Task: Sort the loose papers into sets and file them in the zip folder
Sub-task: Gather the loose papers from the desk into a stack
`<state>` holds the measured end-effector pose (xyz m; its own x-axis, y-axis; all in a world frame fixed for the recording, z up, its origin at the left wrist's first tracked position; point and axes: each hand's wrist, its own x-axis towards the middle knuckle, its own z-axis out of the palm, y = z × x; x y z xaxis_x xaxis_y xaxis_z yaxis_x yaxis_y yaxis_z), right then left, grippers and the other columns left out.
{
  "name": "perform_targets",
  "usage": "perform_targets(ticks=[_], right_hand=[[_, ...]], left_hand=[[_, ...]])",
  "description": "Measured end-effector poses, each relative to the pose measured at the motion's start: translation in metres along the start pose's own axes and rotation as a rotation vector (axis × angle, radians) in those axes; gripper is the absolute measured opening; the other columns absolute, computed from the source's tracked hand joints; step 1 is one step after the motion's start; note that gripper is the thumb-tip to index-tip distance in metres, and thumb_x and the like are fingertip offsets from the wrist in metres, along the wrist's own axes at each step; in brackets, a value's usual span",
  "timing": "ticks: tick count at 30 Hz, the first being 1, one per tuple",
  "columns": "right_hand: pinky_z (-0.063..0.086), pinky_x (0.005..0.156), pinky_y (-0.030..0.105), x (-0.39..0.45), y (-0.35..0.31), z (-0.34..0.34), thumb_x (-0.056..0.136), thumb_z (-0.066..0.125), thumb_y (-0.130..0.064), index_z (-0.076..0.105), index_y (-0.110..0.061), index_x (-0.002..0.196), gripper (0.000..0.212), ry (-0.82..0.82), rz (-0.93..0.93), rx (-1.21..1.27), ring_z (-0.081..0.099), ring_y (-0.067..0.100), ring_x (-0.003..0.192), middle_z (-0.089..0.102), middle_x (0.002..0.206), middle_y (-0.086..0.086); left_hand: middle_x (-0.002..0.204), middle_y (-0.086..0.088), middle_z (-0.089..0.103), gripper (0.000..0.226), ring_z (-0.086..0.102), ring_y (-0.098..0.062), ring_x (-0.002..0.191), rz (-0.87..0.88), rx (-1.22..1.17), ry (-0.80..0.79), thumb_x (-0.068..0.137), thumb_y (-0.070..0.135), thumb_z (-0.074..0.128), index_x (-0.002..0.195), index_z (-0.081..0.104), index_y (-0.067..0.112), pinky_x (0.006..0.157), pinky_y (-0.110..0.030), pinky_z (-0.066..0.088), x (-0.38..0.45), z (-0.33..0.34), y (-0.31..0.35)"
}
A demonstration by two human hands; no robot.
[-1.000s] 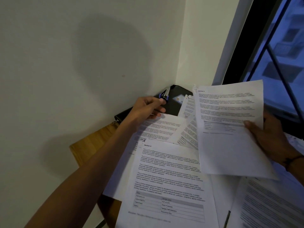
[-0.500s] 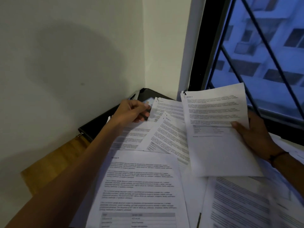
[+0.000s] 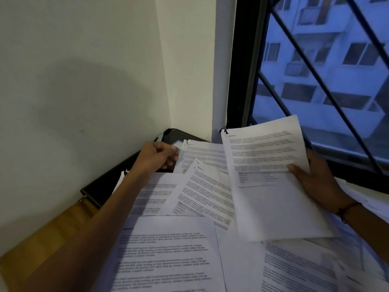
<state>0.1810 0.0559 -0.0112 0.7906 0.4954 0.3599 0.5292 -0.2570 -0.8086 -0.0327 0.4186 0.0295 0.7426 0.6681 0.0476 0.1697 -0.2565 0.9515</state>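
Left hand [image 3: 156,155] shifted onto far sheet [image 3: 202,151]; right hand [image 3: 315,178] holds one stapled set [image 3: 271,178].

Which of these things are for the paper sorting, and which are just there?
For the job:
held paper set, in the right hand
loose papers on the table
black zip folder
left hand, reaching toward the folder

Just there:
wooden table
window

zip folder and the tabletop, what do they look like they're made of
Zip folder: looks like black leather or faux leather with a dull sheen; a small metal zip pull shows at its corner, so which of the two stays unsure. Tabletop: looks like wood or wood-look laminate, warm brown with faint grain streaks and a smooth finish.
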Motion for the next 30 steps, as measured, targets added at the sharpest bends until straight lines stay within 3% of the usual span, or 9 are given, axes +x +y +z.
perform_targets(ticks=[6, 12, 14, 20, 22, 24, 27, 30], right_hand=[[0.045, 0.085, 0.017, 0.003, -0.003, -0.003, 0.096, 0.063, -0.003, 0.055, -0.020, 0.133, 0.042, 0.025, -0.005, 0.013, 0.060, -0.018, 0.103, 0.065, 0.120, -0.010], [0.052, 0.084, 0.015, 0.002, 0.002, -0.002, 0.096, 0.062, -0.004, 0.057, -0.023, 0.133, 0.042, 0.030, -0.004, 0.015, 0.062, -0.012, 0.105, 0.064, 0.121, -0.017], [0.055, 0.090, 0.023, 0.002, 0.007, -0.001, 0.096, 0.063, -0.008, 0.058, -0.021, 0.133, 0.039, 0.030, 0.011, 0.017, 0.063, -0.008, 0.106, 0.066, 0.122, -0.013], [0.053, 0.091, 0.030, -0.002, 0.011, 0.001, 0.096, 0.064, -0.009, 0.058, -0.021, 0.136, 0.041, 0.036, 0.047, 0.033, 0.065, 0.001, 0.108, 0.068, 0.124, -0.008], [0.053, 0.086, 0.018, -0.003, 0.011, 0.002, 0.096, 0.064, -0.007, 0.058, -0.022, 0.135, 0.043, 0.041, 0.038, 0.033, 0.065, -0.003, 0.107, 0.069, 0.120, -0.014], [0.052, 0.077, 0.008, -0.004, 0.011, 0.002, 0.096, 0.064, -0.006, 0.058, -0.025, 0.134, 0.043, 0.048, 0.038, 0.037, 0.065, -0.006, 0.106, 0.070, 0.117, -0.021], [0.052, 0.074, 0.008, -0.004, 0.010, 0.002, 0.096, 0.063, -0.008, 0.058, -0.028, 0.133, 0.043, 0.050, 0.033, 0.057, 0.065, -0.007, 0.106, 0.068, 0.117, -0.029], [0.052, 0.074, 0.010, -0.003, 0.010, -0.001, 0.095, 0.063, -0.009, 0.058, -0.027, 0.133, 0.042, 0.074, 0.029, 0.069, 0.065, -0.007, 0.106, 0.071, 0.116, -0.023]], left_hand=[[0.085, -0.005, 0.079, 0.014, 0.069, -0.015, 0.075, -0.014, 0.038, 0.051, 0.096, 0.021, 0.071, 0.090, 0.079, 0.010, 0.065, -0.026, 0.053, 0.016, 0.005, -0.003], [0.096, 0.000, 0.075, 0.013, 0.071, -0.016, 0.094, -0.030, 0.151, 0.072, 0.090, 0.024, 0.077, 0.101, 0.075, 0.017, 0.093, -0.039, 0.059, 0.031, 0.015, -0.008], [0.103, 0.001, 0.072, 0.022, 0.070, -0.017, 0.099, -0.063, 0.138, 0.060, 0.089, 0.026, 0.078, 0.109, 0.073, 0.017, 0.097, -0.041, 0.058, 0.036, 0.020, -0.007], [0.111, -0.006, 0.067, 0.043, 0.066, -0.020, 0.098, -0.165, 0.066, -0.004, 0.085, 0.021, 0.084, 0.122, 0.064, 0.013, 0.087, -0.031, 0.054, 0.046, 0.036, 0.006], [0.115, -0.008, 0.067, 0.046, 0.065, -0.024, 0.107, -0.177, 0.053, -0.025, 0.082, 0.020, 0.086, 0.121, 0.065, 0.008, 0.088, -0.031, 0.052, 0.051, 0.040, 0.009], [0.110, -0.008, 0.073, 0.033, 0.068, -0.023, 0.106, -0.174, 0.017, -0.056, 0.083, 0.012, 0.084, 0.112, 0.071, 0.003, 0.091, -0.030, 0.055, 0.057, 0.046, 0.009], [0.107, -0.012, 0.077, 0.009, 0.073, -0.023, 0.097, -0.176, -0.058, -0.086, 0.091, 0.002, 0.073, 0.100, 0.075, 0.003, 0.078, -0.024, 0.057, 0.061, 0.052, 0.005], [0.110, -0.016, 0.077, 0.013, 0.073, -0.031, 0.106, -0.185, -0.183, -0.115, 0.097, -0.001, 0.065, 0.105, 0.074, -0.002, 0.094, -0.041, 0.059, 0.064, 0.052, -0.003]])
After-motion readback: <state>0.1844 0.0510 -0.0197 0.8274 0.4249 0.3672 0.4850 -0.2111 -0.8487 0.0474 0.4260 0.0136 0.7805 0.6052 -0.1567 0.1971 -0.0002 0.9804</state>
